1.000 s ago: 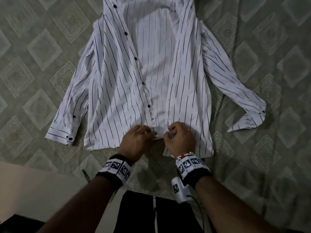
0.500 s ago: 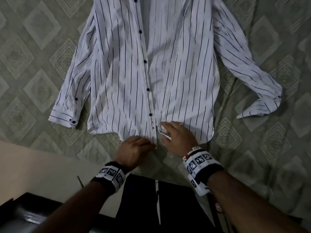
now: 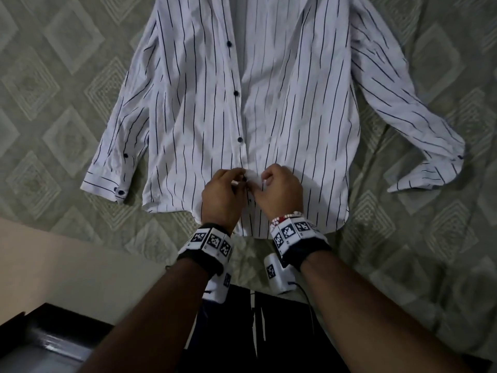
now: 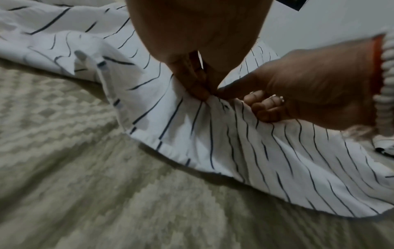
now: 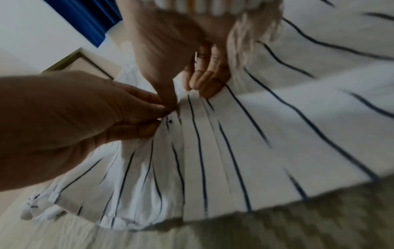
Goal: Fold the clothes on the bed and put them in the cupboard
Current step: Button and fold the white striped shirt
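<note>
A white shirt with thin dark stripes (image 3: 204, 103) lies face up on the bed, sleeves spread out to both sides. Its front is unbuttoned higher up, and dark buttons (image 3: 236, 93) run down the middle. Both hands meet at the lowest part of the placket, near the hem. My left hand (image 3: 224, 192) pinches the button-side edge of the shirt (image 4: 192, 128). My right hand (image 3: 279, 189) pinches the facing edge of the shirt (image 5: 234, 151), thumb on top, fingers curled under. A small dark button (image 5: 170, 120) shows between the fingertips.
The bed is covered by a grey-green bedspread (image 3: 53, 76) with a diamond pattern. The left cuff (image 3: 105, 184) and the right cuff (image 3: 427, 176) lie flat at the sides. A pale floor (image 3: 67, 265) and a dark piece of furniture (image 3: 35, 335) are at lower left.
Both hands have moved up from the hem onto the lower placket and now pinch the two front edges together. The right hand went from fingers laid on the cloth to pinching it.
</note>
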